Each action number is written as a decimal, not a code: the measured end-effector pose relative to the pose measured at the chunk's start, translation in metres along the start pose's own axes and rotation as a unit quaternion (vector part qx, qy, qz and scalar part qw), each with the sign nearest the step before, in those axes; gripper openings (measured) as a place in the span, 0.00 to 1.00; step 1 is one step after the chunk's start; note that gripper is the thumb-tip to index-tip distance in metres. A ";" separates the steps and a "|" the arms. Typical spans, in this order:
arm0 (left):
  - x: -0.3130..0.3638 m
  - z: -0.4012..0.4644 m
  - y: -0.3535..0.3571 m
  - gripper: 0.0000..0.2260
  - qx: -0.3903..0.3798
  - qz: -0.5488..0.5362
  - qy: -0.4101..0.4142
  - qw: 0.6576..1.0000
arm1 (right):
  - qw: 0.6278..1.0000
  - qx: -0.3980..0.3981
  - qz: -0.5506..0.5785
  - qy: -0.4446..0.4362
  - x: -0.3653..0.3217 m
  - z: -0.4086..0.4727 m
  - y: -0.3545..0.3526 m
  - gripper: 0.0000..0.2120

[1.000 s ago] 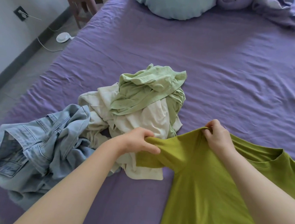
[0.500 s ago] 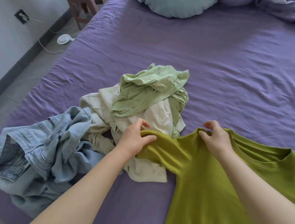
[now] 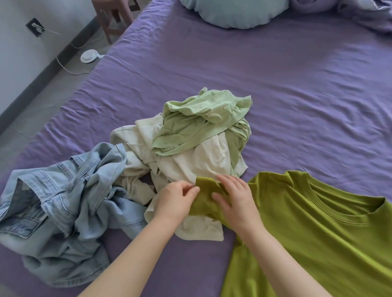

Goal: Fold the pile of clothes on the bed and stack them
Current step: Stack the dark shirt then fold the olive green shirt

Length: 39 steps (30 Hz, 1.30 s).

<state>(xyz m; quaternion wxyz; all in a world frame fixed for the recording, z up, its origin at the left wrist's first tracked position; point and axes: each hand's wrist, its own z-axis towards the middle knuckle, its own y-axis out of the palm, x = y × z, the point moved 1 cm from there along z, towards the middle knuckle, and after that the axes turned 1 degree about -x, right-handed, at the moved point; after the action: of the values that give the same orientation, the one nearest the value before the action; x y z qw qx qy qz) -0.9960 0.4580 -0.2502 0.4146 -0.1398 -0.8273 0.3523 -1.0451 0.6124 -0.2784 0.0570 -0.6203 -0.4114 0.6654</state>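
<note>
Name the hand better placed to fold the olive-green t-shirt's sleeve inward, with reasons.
Left. The left hand pinches the outer end of the olive-green t-shirt's sleeve, free to carry it across. The right hand lies nearer the shoulder, suited to pinning the fold line.

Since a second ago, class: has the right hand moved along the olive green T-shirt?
Yes. The right hand has moved from the olive green T-shirt shoulder out to its sleeve, towards the cream garment and the left hand.

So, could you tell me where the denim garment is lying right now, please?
The denim garment lies crumpled at the bed's lower left edge, against the cream garment, left of both hands.
</note>
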 end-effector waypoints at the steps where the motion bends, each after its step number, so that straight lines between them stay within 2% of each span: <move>1: 0.001 0.000 0.002 0.11 -0.004 -0.007 -0.005 1.000 | 1.000 -0.015 -0.003 0.008 -0.005 0.007 0.001 0.23; 2: 0.001 0.000 0.004 0.12 -0.009 -0.020 -0.010 1.000 | 0.999 -0.032 -0.012 0.023 -0.008 0.012 0.001 0.22; 4: 0.002 0.000 0.005 0.13 -0.031 -0.075 -0.023 0.996 | 0.998 -0.044 -0.009 0.046 -0.010 0.016 -0.003 0.14; 6: 0.000 -0.002 0.005 0.16 -0.066 -0.127 -0.021 0.989 | 0.997 -0.012 0.039 0.060 -0.006 0.012 -0.010 0.08; 9: 0.000 -0.009 0.008 0.21 -0.112 -0.127 0.029 0.985 | 0.996 0.004 0.068 0.051 -0.007 0.002 -0.019 0.12; 12: 0.002 -0.016 0.013 0.23 -0.129 -0.183 0.044 0.974 | 0.997 -0.045 0.065 0.025 -0.016 0.006 -0.017 0.16; 13: 0.001 -0.019 0.014 0.23 -0.118 -0.201 0.033 0.972 | 0.997 -0.069 0.038 0.025 -0.017 0.010 -0.015 0.17; 15: -0.005 -0.024 0.013 0.21 -0.035 -0.205 -0.008 0.978 | 0.993 -0.103 -0.031 0.038 -0.017 0.015 -0.012 0.13; 17: -0.013 -0.029 0.013 0.14 0.079 -0.173 -0.066 0.980 | 0.992 -0.104 -0.025 0.061 -0.012 0.014 -0.010 0.07; 18: -0.016 -0.032 0.013 0.10 0.109 -0.176 -0.112 0.972 | 0.992 -0.102 0.001 0.074 -0.009 0.012 -0.009 0.05; 20: -0.018 -0.034 0.017 0.12 0.081 -0.251 -0.228 0.937 | 0.985 -0.103 0.079 0.112 -0.006 0.005 -0.009 0.06; 22: -0.013 -0.037 0.024 0.16 -0.001 -0.376 -0.320 0.870 | 0.970 -0.100 0.160 0.152 -0.005 0.000 -0.011 0.07; 23: -0.009 -0.039 0.028 0.15 -0.035 -0.435 -0.340 0.833 | 0.964 -0.102 0.183 0.163 -0.005 -0.002 -0.013 0.07; 25: 0.000 -0.043 0.033 0.11 -0.043 -0.532 -0.338 0.775 | 0.957 -0.121 0.206 0.164 -0.006 -0.004 -0.018 0.09; 27: 0.009 -0.045 0.036 0.14 -0.004 -0.578 -0.306 0.756 | 0.954 -0.148 0.210 0.157 -0.009 -0.004 -0.022 0.11; 30: 0.022 -0.049 0.034 0.17 -0.004 -0.585 -0.224 0.779 | 0.963 -0.143 0.164 0.156 -0.020 -0.004 -0.032 0.06; 35: 0.031 -0.053 0.019 0.14 -0.002 -0.529 -0.123 0.840 | 0.985 -0.105 0.032 0.131 -0.042 0.011 -0.056 0.03; 39: 0.027 -0.054 0.007 0.11 0.023 -0.445 -0.063 0.893 | 0.988 -0.044 0.043 0.140 -0.057 0.031 -0.080 0.04</move>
<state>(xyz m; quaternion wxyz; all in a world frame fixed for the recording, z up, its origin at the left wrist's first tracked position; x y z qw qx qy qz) -0.9713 0.5028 -0.2173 0.4783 0.2744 -0.8191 0.1581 -1.0938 0.6169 -0.1878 0.0579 -0.7267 -0.4011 0.5548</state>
